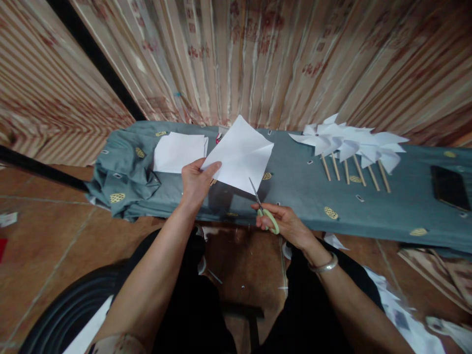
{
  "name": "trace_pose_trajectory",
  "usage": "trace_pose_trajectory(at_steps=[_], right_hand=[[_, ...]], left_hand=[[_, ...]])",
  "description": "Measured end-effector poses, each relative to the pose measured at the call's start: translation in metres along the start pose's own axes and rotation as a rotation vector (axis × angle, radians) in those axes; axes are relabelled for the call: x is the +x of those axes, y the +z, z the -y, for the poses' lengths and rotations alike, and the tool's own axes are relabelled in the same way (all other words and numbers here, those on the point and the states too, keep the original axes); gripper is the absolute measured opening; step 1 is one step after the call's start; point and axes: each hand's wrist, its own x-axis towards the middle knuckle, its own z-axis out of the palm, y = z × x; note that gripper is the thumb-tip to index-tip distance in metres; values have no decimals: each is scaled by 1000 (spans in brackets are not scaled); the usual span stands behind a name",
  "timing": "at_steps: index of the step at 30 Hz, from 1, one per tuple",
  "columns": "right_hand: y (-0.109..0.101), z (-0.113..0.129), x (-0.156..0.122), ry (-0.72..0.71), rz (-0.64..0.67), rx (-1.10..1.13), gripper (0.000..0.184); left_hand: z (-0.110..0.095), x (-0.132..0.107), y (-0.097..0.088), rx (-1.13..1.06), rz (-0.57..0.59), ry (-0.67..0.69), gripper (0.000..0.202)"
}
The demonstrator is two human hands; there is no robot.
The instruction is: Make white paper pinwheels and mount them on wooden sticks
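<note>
My left hand (197,181) pinches the left corner of a square white sheet of paper (241,155), thumb on top, holding it above the cloth-covered bench. In my right hand (282,223) is a pair of scissors (271,220) with light green handles. Its blades point up and left at the sheet's lower corner; whether they are cutting into the paper I cannot tell. A stack of white paper (179,152) lies just left of the held sheet. To the right, several white paper pinwheels (350,140) on wooden sticks lie in an overlapping row.
A grey-green patterned cloth (295,196) covers the narrow bench. A dark phone (450,188) lies at its right end. Behind it hangs a striped curtain (236,59). Paper scraps (405,314) lie at the lower right, and a black round ribbed object (70,314) is at the lower left.
</note>
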Motion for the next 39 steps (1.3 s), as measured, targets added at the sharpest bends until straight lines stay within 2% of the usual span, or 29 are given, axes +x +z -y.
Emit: trace_pose_trajectory(at_steps=[19, 28, 39], right_hand=[[5, 4, 1, 53, -54, 64, 55], [6, 5, 0, 30, -36, 74, 50], [5, 2, 1, 6, -67, 41, 51]], left_hand=[[-1, 0, 0, 29, -10, 6, 28], [1, -6, 2, 50, 64, -62, 27], [-2, -11, 6, 102, 73, -66, 33]])
